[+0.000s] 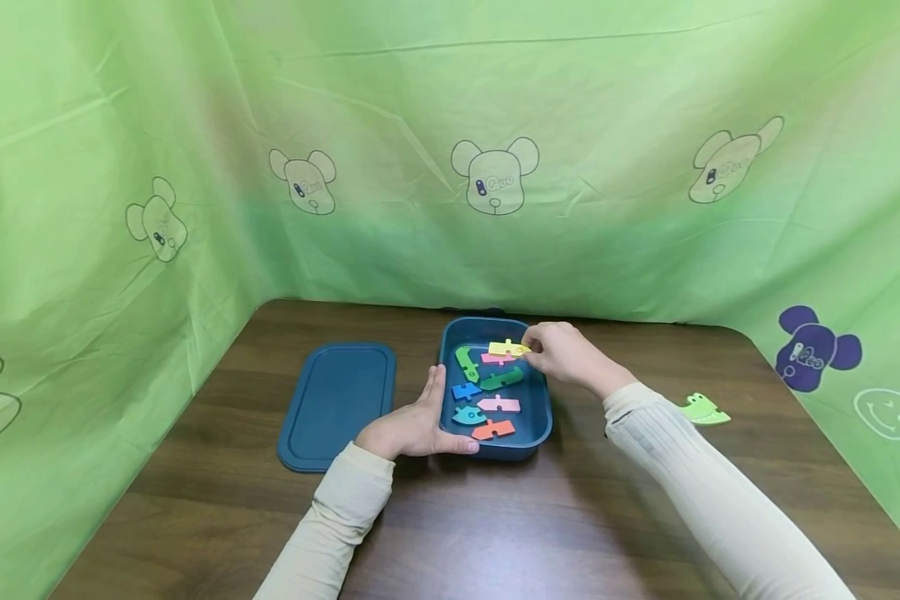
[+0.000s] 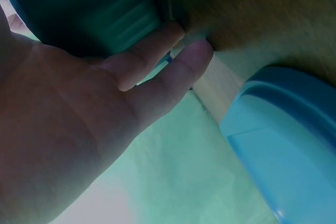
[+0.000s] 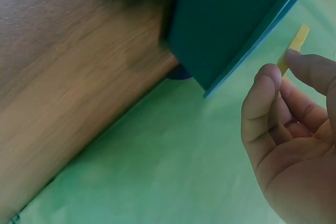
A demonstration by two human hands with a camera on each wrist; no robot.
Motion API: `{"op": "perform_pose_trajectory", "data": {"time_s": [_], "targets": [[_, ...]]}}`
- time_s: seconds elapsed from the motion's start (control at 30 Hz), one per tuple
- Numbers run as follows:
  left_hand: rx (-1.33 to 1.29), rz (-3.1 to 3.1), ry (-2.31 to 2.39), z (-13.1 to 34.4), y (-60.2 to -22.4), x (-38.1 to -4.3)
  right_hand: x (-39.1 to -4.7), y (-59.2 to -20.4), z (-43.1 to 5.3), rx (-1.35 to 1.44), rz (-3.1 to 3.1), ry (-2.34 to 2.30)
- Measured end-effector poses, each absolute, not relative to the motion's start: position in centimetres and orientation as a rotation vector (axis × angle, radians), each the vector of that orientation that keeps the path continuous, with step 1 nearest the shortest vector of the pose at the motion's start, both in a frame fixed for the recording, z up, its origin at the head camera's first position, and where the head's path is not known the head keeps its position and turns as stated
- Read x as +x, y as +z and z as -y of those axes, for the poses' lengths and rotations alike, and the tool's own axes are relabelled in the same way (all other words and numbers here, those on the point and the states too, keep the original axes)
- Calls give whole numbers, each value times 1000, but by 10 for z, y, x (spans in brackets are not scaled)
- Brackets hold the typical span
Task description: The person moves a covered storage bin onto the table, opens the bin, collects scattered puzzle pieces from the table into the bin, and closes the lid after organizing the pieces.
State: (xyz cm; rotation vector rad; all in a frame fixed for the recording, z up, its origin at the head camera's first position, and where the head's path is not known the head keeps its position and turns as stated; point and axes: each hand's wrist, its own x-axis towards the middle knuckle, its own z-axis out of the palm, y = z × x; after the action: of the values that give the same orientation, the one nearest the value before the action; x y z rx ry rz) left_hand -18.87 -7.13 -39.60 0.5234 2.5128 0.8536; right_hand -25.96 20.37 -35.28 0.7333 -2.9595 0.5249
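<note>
One yellow piece [image 1: 504,348] is pinched by its end in the right grip [image 1: 566,354], over the box [image 1: 506,452]; box side is braced by the straight-fingered left grip [image 1: 411,422], presumably for steadiness.

Head cam looks fwd & down from farthest, w/ deep rectangular blue plastic box [image 1: 532,408] at 5 o'clock. L wrist cam looks v. close along bare L hand [image 2: 79,116]: box at 11, flat rectangular blue plastic lid [image 2: 289,145] at 4. R wrist cam, also close: bare R hand [image 3: 294,156] at 4, box at 1. All share box; head & L wrist, lid.
</note>
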Motion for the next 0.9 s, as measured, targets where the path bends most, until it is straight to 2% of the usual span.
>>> {"op": "perform_pose_trajectory", "data": {"time_s": [0.9], "targets": [[499,-2504,856,71,-396,-190,-274,-355,-189,714,3037,505]]}}
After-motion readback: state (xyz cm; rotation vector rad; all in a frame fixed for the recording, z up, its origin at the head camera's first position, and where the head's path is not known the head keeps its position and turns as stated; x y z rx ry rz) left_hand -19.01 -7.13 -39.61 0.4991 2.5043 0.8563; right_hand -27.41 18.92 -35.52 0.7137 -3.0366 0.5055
